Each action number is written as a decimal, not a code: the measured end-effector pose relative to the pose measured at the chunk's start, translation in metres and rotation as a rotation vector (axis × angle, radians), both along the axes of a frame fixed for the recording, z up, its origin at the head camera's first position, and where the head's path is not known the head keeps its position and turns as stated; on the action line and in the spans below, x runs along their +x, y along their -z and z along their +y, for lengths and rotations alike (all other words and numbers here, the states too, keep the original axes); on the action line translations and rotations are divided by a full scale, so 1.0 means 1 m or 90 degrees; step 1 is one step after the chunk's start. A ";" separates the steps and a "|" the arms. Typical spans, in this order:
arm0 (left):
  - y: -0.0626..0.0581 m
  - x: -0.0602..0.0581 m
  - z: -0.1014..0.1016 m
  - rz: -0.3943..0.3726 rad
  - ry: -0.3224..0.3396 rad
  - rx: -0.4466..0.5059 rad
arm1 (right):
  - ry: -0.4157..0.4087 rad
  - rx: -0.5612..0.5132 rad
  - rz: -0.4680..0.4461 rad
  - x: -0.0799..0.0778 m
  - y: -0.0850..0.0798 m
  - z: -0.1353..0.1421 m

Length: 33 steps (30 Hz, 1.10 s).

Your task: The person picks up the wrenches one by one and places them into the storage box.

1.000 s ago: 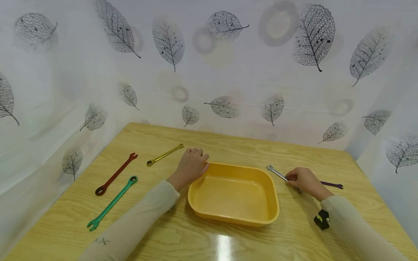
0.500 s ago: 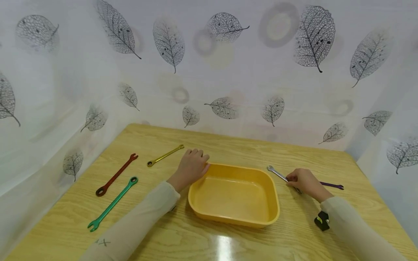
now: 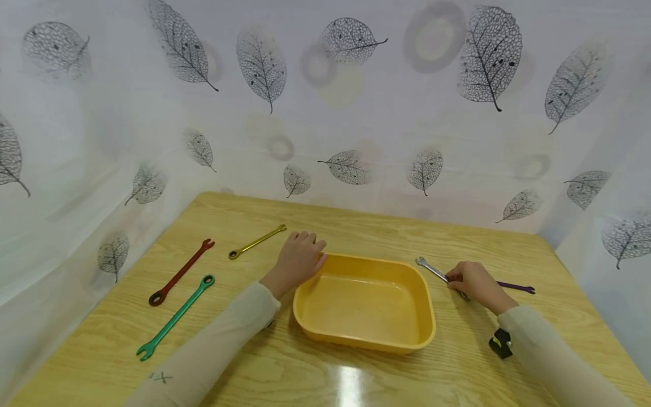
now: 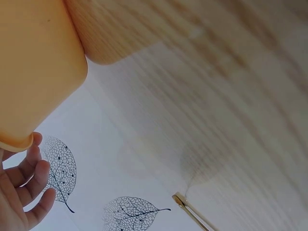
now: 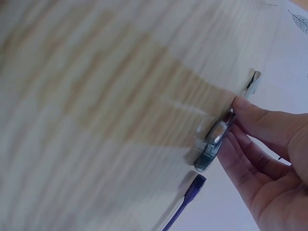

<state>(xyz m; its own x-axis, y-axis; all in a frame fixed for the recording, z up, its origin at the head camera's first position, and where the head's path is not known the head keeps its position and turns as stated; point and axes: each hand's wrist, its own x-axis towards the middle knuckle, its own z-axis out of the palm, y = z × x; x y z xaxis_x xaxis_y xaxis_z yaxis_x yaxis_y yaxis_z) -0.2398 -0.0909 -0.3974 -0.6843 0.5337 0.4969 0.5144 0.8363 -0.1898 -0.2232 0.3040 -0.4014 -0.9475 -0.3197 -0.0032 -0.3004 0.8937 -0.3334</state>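
Note:
My left hand (image 3: 298, 261) grips the back left corner of a yellow plastic basin (image 3: 363, 314), fingers over its rim; the left wrist view has the fingertips curled at the rim (image 4: 19, 143). Over on the right, my right hand (image 3: 477, 285) pinches a silver combination wrench (image 3: 431, 269) between thumb and fingers. The wrench (image 5: 208, 155) lies along the tabletop in the right wrist view, its middle partly covered by the thumb. Just beyond that hand is a purple wrench (image 3: 516, 288), partly hidden behind it in the head view.
Left of the basin lie a red wrench (image 3: 182, 272), a green wrench (image 3: 175, 317) and a yellow wrench (image 3: 257, 242). The wooden table (image 3: 315, 379) meets a leaf-patterned curtain (image 3: 356, 113) at the back and sides. A black device (image 3: 500, 343) shows beside my right wrist.

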 end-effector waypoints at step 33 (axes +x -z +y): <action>-0.001 0.000 0.001 -0.016 0.002 0.011 | 0.010 0.019 -0.009 0.003 -0.003 0.003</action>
<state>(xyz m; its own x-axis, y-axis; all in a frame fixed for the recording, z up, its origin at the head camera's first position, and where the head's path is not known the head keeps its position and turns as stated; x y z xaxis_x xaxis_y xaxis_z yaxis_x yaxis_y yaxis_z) -0.2395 -0.0896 -0.3962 -0.6955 0.5270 0.4883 0.5209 0.8380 -0.1625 -0.2204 0.3075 -0.3982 -0.9520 -0.3048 -0.0264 -0.2819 0.9075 -0.3115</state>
